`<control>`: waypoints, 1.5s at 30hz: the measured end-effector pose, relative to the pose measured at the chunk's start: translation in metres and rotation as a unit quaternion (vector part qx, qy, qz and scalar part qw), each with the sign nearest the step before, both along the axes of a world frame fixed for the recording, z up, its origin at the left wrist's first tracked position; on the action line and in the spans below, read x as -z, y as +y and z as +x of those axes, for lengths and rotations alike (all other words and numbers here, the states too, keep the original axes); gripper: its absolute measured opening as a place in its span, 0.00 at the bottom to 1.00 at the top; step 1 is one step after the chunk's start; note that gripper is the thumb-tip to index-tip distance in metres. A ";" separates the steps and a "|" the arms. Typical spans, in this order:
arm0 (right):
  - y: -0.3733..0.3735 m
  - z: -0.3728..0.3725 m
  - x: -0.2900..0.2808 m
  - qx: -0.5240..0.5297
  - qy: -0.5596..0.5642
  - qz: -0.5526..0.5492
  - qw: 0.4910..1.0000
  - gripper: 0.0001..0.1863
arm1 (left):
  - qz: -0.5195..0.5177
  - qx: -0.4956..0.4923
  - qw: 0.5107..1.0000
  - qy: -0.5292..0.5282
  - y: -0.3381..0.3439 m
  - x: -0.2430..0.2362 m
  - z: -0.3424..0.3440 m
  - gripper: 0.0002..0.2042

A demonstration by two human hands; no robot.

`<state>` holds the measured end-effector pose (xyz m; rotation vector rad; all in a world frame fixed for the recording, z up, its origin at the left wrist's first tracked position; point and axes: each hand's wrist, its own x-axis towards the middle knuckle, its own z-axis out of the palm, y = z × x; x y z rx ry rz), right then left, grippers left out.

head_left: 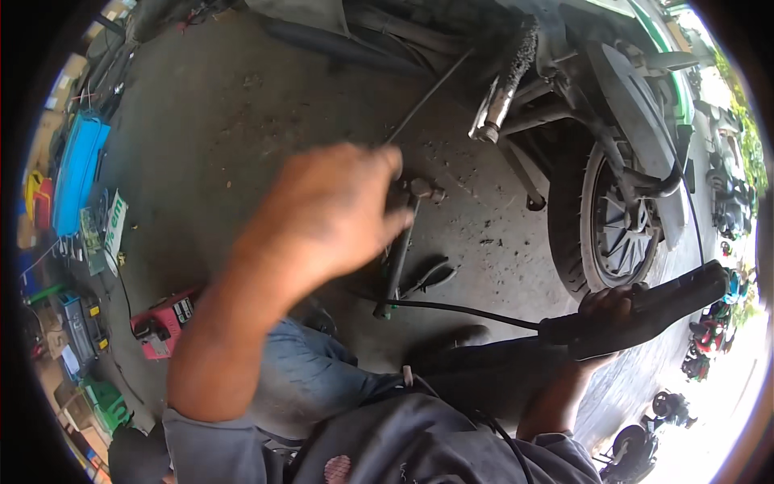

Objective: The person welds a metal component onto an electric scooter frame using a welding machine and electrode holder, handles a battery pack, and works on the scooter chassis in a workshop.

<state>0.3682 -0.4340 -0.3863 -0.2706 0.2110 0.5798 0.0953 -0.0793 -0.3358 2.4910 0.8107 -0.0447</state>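
My left hand, slightly blurred, is raised at the centre, fingers curled around a thin dark rod that slants up toward the vehicle's underside. My right hand grips a long black handheld tool with a cable running from its end. Just beyond my left hand, a metal pipe with a rough, crusted surface hangs from the two-wheeler's frame. A hammer-like tool lies on the floor, partly hidden by my left hand, with dark-handled pliers near it.
The wheel stands at the right. A red machine sits at lower left. A blue case, toolboxes and boxes line the left edge. Several parked two-wheelers stand along the bright right side. Dark debris dots the floor.
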 end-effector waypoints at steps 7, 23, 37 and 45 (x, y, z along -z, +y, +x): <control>0.011 -0.001 0.015 0.008 -0.219 -0.221 0.950 0.21 | -0.019 0.234 0.965 -0.114 -0.052 0.027 0.012 0.21; 0.067 -0.013 0.015 0.064 -0.568 -0.513 0.641 0.18 | 0.020 0.320 0.943 0.092 -0.094 -0.013 0.023 0.16; 0.118 -0.028 0.009 -0.049 -0.514 -0.392 0.761 0.33 | -0.025 0.339 0.930 0.142 -0.091 0.002 0.029 0.23; 0.117 -0.024 0.005 -0.055 -0.525 -0.424 0.736 0.34 | -0.025 0.353 0.925 0.138 -0.100 0.007 0.034 0.23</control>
